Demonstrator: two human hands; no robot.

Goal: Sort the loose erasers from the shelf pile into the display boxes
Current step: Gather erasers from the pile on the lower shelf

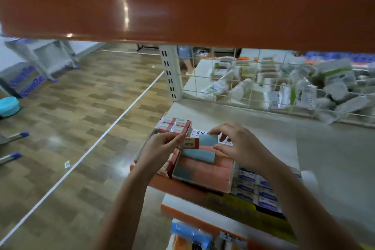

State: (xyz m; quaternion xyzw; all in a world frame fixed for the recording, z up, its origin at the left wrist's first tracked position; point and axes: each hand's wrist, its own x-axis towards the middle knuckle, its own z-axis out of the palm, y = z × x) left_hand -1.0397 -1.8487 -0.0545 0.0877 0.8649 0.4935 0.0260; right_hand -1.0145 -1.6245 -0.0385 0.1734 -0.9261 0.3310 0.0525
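— What have you got in your hands right now?

— One eraser (199, 141), held up between both hands just above the display box (203, 168). My left hand (162, 144) pinches the end with the red-and-white paper sleeve marked "2B". My right hand (241, 144) has thumb and forefinger on the bare blue end, and its other fingers are spread loose over the box.

— And the box itself?

— It sits at the front edge of the shelf (324, 158), right under my hands. It's mostly filled with salmon-pink erasers laid flat, with a blue eraser (197, 155) lying on top near the back and a grey-blue one (182, 171) in the front left corner.

— Anything beside it?

— To the right, touching it, a box of white erasers with purple print (253, 186). To the left and a bit further back, a stack of small red-and-white packs (175, 125). Behind my fingers there's a white printed label (197, 132), possibly the box's raised lid; it's too blurred to be sure.

— Further back?

— Bare grey shelf, then a wire grid divider (253, 87) with a heap of wrapped white and green packets (304, 87) behind it. An orange beam (182, 6) crosses overhead, and wood-pattern floor (81, 107) spreads out to the left.
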